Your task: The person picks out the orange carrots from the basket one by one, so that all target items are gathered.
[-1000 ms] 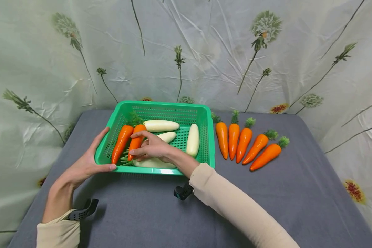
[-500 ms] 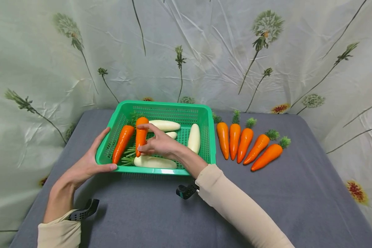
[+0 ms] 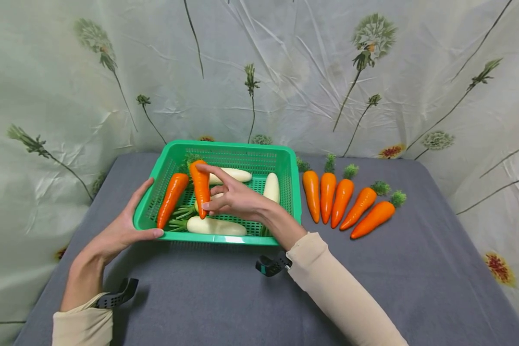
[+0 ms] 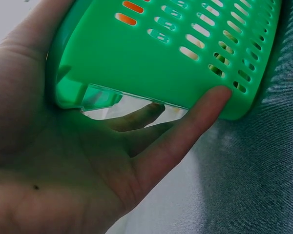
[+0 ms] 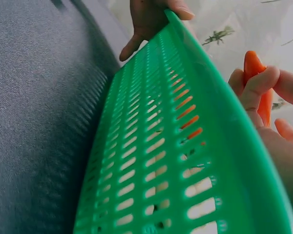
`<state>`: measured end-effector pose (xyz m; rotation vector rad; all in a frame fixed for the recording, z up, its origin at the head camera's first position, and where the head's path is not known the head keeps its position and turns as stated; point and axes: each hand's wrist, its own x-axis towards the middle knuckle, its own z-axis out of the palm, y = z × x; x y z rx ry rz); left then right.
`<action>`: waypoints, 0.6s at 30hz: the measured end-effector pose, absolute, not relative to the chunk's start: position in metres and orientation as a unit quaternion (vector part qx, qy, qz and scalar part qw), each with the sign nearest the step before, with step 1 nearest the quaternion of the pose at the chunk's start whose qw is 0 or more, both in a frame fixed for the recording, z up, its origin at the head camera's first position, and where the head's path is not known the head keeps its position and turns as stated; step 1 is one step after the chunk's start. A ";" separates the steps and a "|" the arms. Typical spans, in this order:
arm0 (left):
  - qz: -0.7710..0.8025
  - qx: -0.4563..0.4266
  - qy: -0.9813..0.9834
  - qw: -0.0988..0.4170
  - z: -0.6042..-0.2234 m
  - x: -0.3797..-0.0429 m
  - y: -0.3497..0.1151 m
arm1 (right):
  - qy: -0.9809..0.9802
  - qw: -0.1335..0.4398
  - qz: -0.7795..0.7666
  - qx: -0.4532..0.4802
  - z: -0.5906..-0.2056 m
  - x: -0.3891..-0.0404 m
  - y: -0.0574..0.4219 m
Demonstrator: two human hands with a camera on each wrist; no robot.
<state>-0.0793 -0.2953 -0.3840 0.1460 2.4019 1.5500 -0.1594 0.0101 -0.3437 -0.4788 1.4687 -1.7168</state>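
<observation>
My right hand [image 3: 240,196] pinches an orange carrot [image 3: 201,187] between thumb and fingers, over the left part of a green plastic basket [image 3: 242,145]. The carrot's tip points down toward me, its leafy top away. In the right wrist view the same carrot [image 5: 254,66] shows above the rim. My left hand [image 3: 117,230] grips the basket's near left corner, thumb along the front rim. In the left wrist view its fingers [image 4: 195,117] lie against the basket's wall. Inside lie another carrot [image 3: 172,202] at the left and several white radishes, such as the front one [image 3: 216,227].
Several carrots [image 3: 341,202] lie in a fanned row on the grey cloth [image 3: 225,298], right of the basket. A flower-printed curtain [image 3: 302,77] hangs behind the table. Black straps [image 3: 117,294] are worn on both wrists.
My right hand has lifted the carrot from beside the other one and moved it rightward, up over the radishes. The left hand has kept its grip on the basket.
</observation>
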 end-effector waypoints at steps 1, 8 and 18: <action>0.537 0.049 0.831 0.140 -0.384 -0.079 -0.295 | 0.583 0.401 -0.680 -0.192 -0.343 -0.159 0.012; 0.542 0.047 0.827 0.140 -0.384 -0.078 -0.296 | 0.617 0.343 -0.676 -0.211 -0.338 -0.162 0.026; 0.540 0.050 0.828 0.142 -0.384 -0.078 -0.294 | 0.645 0.273 -0.677 -0.226 -0.327 -0.162 0.054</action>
